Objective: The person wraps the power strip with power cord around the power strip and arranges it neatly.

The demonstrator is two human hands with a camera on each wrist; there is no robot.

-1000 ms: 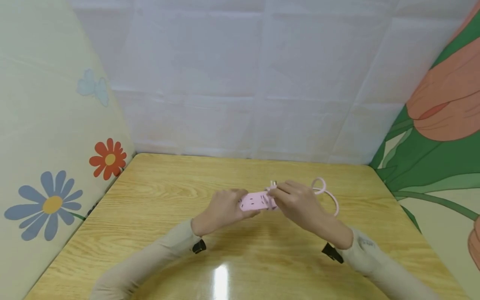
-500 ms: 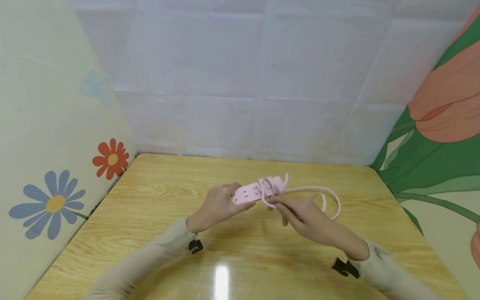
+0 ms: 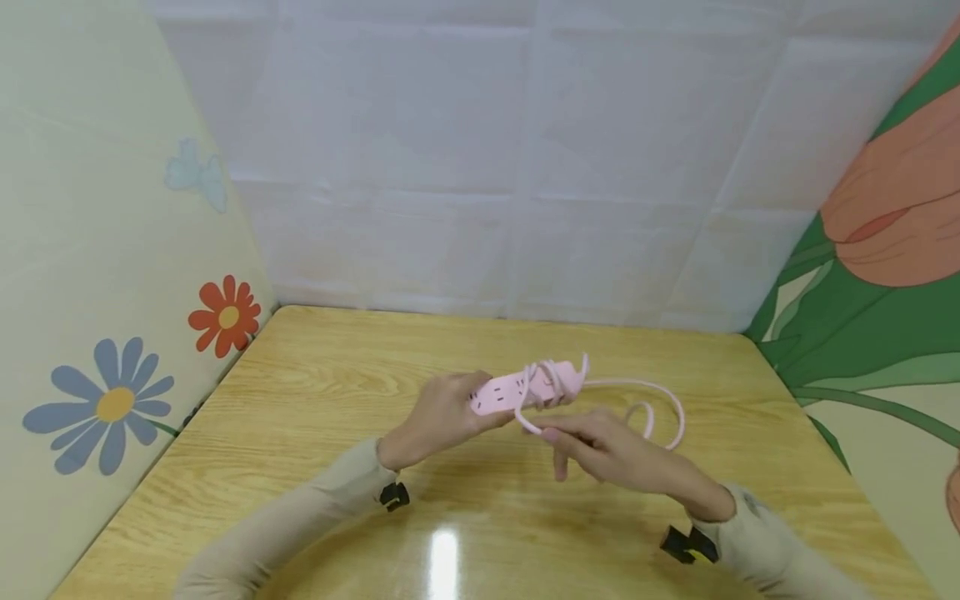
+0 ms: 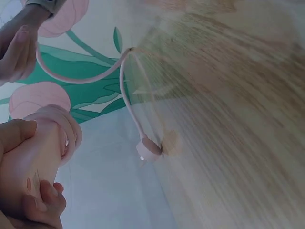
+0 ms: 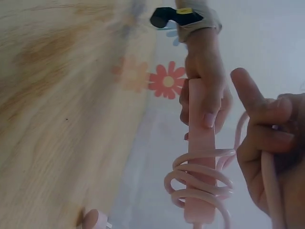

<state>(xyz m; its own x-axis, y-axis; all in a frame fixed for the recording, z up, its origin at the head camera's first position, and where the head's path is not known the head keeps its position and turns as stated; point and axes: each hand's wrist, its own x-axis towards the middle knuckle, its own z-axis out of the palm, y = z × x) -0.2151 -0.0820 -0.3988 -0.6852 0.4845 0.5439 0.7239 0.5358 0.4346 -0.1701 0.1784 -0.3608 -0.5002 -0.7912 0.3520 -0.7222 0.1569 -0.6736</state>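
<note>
My left hand (image 3: 442, 412) grips one end of a pink power strip (image 3: 495, 395), holding it above the table with its sockets showing. Pink cord (image 3: 551, 379) is looped loosely several times around the strip's other end. On the near side, my right hand (image 3: 615, 450) holds a length of this cord, which runs back to the loops. In the right wrist view the cord passes through the curled fingers (image 5: 267, 138), with one finger sticking out. The plug (image 4: 148, 149) hangs down low at the table surface in the left wrist view.
A wood-grain table (image 3: 360, 350) lies beneath both hands. A loose curve of cord (image 3: 680, 408) extends to the right of the strip. White cloth (image 3: 510, 167) hangs behind the table, with flower-patterned panels (image 3: 112, 250) at the sides.
My right hand has come down from the strip's far end to its near side, drawing cord along. The strip's wound end now shows. Lately the strip has shifted slightly right.
</note>
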